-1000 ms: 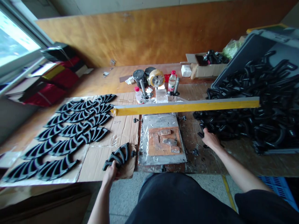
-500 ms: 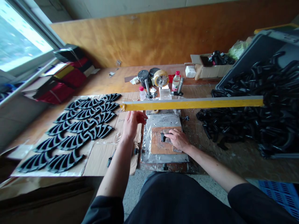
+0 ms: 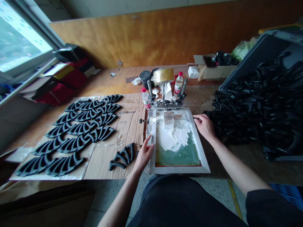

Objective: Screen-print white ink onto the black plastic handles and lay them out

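Note:
A metal-framed printing screen [image 3: 203,157] lies flat in front of me, with white ink [image 3: 176,135] spread over its green mesh and a squeegee [image 3: 169,119] resting near the far end. My left hand [image 3: 145,153] rests on the frame's left rail. My right hand [image 3: 204,126] rests on the right rail, fingers on the frame's edge. A black fan-shaped plastic part [image 3: 122,156] lies on the cardboard just left of my left hand.
Rows of black fan-shaped parts [image 3: 78,129] cover the cardboard sheet [image 3: 129,126] at left. A big heap of black parts [image 3: 262,104] spills from a grey crate [image 3: 265,47] at right. Bottles [image 3: 178,83], a tape roll [image 3: 163,75] and boxes [image 3: 213,71] stand behind the screen.
The screen frame, raised edge-on a moment ago, has swung down flat over the wooden jig. My right hand left the jig; both hands now lie on the frame's sides.

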